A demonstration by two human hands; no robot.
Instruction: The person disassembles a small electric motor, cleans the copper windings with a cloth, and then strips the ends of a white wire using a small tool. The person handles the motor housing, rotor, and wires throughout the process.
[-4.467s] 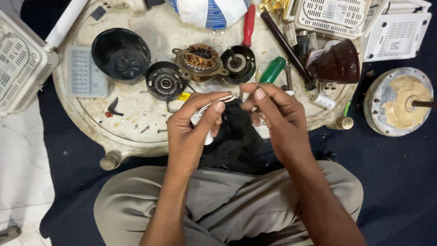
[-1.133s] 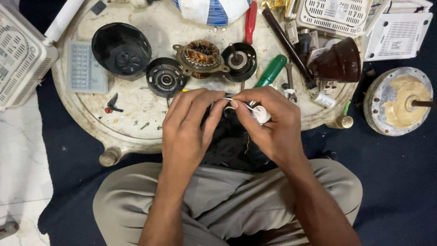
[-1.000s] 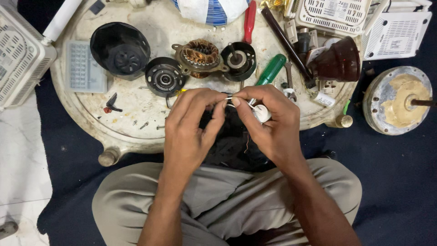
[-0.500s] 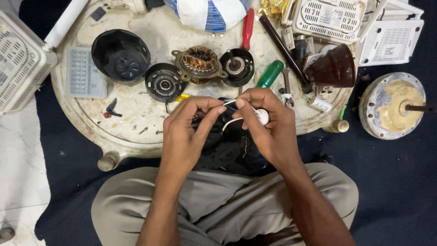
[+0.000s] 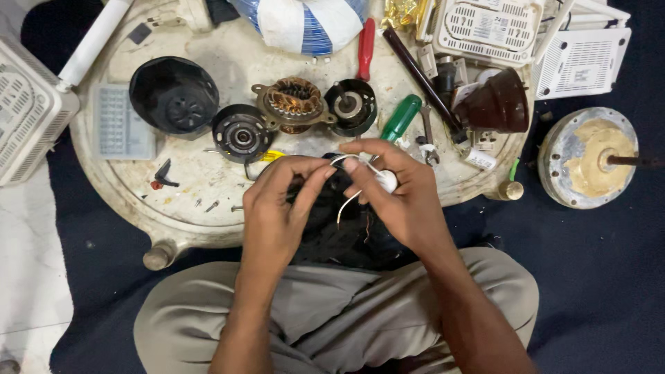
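The right hand [image 5: 405, 201] pinches a small white rounded part [image 5: 386, 181] between thumb and forefinger, closed snugly on it. The left hand [image 5: 277, 208] nips the thin white wire [image 5: 344, 206] that runs from it, fingertips nearly touching the right's. Both sit over a dark bundle [image 5: 332, 228] in the lap, at the near edge of the round white tray [image 5: 138, 194]. The part looks light and hard, easy to hold by its sides; the wire seems soft and springy — I'd judge it best taken close to the part, since a thin lead could kink or pull loose.

Just beyond the hands lie a green-handled screwdriver [image 5: 400, 118], a copper-wound stator [image 5: 294, 102] and a black bearing cap [image 5: 240, 133], with a black cup [image 5: 173, 93] to the far left.
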